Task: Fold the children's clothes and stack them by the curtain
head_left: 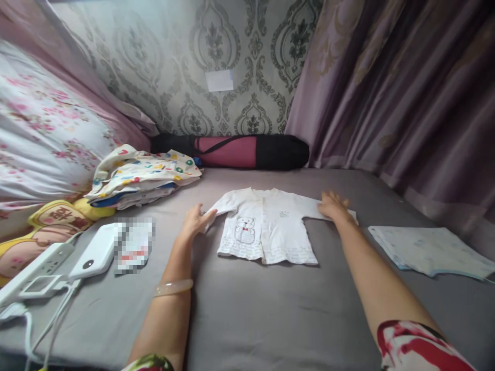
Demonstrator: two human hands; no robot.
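A small white long-sleeved baby shirt (280, 226) lies flat on the grey sheet, with both sleeves stretched out to the sides. A bear drawing marks one half of its front, and a small print the other. At the cuff of the sleeve on the left is my left hand (194, 220), its fingers apart and the thumb touching the cloth. My right hand (333, 206) rests over the other sleeve near its end, fingers spread. That cuff shows partly past my wrist.
Folded clothes (143, 175) are piled at the back left. A white power bank (98, 252), a power strip (46, 263) and cables lie on the left. To the right is a folded pale cloth (429, 250). A black and maroon bag (232, 151) lies along the wall.
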